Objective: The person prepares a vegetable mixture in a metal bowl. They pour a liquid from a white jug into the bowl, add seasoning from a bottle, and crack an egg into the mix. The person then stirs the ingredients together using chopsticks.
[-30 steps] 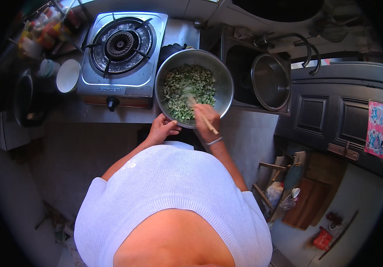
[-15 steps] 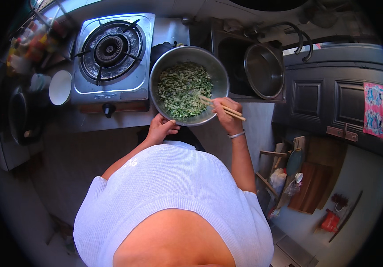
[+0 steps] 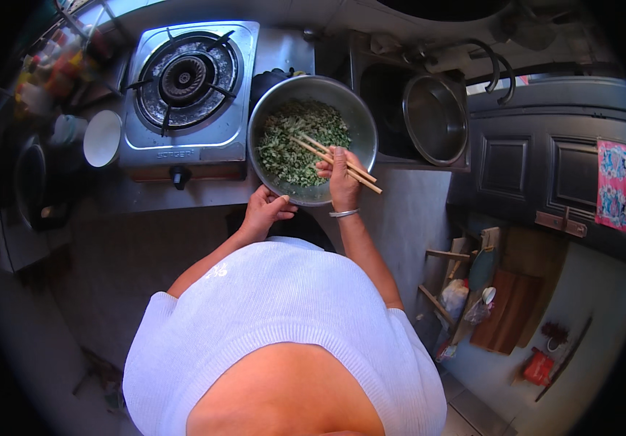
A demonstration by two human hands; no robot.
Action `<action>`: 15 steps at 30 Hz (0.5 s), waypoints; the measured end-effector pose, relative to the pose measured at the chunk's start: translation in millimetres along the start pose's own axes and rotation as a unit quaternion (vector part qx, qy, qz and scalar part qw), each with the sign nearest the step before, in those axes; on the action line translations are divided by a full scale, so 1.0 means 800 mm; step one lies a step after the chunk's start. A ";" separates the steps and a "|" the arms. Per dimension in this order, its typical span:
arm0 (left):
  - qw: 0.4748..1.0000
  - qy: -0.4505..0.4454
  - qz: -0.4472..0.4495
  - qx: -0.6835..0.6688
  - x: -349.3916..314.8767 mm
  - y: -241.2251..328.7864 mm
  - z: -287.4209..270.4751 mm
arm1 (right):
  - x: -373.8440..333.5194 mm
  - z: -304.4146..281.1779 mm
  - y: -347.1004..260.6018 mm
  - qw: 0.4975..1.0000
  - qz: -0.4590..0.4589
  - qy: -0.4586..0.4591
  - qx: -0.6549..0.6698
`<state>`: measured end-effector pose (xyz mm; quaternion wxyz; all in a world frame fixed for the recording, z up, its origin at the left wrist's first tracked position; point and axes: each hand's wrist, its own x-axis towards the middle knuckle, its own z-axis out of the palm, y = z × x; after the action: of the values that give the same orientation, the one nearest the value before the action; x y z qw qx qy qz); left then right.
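Observation:
A large metal bowl (image 3: 365, 134) holds a chopped green and pale filling (image 3: 295, 156). My left hand (image 3: 267, 213) grips the near left rim of the bowl, thumb on the edge and fingers around its outside. Wooden chopsticks (image 3: 356, 176) are clasped in my right hand (image 3: 343, 178), which is over the near right part of the bowl. Their tips rest in the filling near its middle, and the back ends stick out past the right rim. A pale bracelet circles my right wrist.
Left of the bowl stands a gas stove (image 3: 186, 149) with one burner; a white bowl (image 3: 102, 138) is beside it. To the right, a metal basin (image 3: 436, 120) leans in the dark sink (image 3: 378, 80) under a curved tap (image 3: 498, 65). Wooden boards (image 3: 505, 309) stand lower right.
My right hand has moved left and inward over the bowl, bringing the chopstick tips farther left and up in the filling. My left hand stays on the rim.

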<state>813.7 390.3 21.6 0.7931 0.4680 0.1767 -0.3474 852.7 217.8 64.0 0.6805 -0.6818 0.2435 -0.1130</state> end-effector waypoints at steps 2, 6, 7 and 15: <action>1.000 0.003 0.002 0.003 -0.002 0.001 0.001 | 0.014 -0.003 -0.007 0.997 -0.047 -0.020 -0.065; 1.000 -0.002 0.012 0.020 -0.001 0.001 0.001 | 0.011 0.037 0.001 0.957 -0.214 -0.152 -0.121; 0.999 -0.007 0.014 0.029 -0.001 0.001 0.002 | 0.005 0.034 0.000 0.942 -0.221 -0.170 -0.188; 1.000 0.013 0.015 0.023 0.001 -0.003 -0.001 | 0.014 -0.077 -0.061 0.953 -0.169 -0.070 -0.241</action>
<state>813.0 389.7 19.2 0.7848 0.4933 0.1714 -0.3338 841.4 156.4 112.9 0.4822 -0.8629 0.0962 -0.1166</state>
